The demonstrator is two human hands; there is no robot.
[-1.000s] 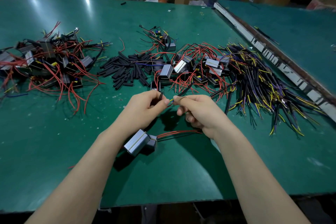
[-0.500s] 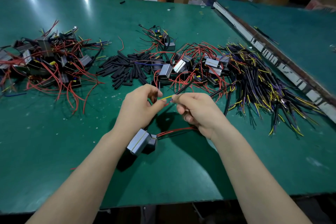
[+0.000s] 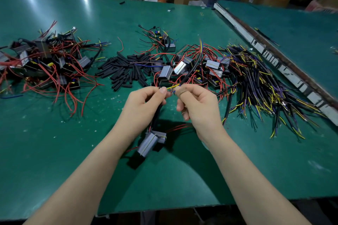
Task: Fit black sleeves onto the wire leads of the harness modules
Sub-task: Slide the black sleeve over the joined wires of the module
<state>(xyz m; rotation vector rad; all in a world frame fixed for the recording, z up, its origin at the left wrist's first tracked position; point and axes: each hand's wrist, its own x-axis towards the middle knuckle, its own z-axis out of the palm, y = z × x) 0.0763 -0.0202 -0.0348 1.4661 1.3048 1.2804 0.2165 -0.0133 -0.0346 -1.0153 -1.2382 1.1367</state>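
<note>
My left hand (image 3: 144, 104) pinches the wire leads of a grey metal harness module (image 3: 150, 143), which hangs just below that hand above the green table (image 3: 54, 151). My right hand (image 3: 198, 104) pinches a black-sheathed cable (image 3: 192, 71) whose yellow and blue wires stick out between the two thumbs. The cable rises away from me over the pile. Red leads (image 3: 179, 127) trail from the module under my right wrist. Loose black sleeves (image 3: 126, 71) lie in a heap beyond my hands.
A heap of modules with red wires (image 3: 45, 64) sits at the far left. More grey modules (image 3: 184, 67) lie in the middle. A bundle of black cables with yellow and purple wires (image 3: 265, 86) spreads to the right. A metal rail (image 3: 274, 56) divides off a second table.
Both hands have risen slightly and moved closer together. The black cable in my right hand has swung up and now points away from me. The module has lifted with the left hand.
</note>
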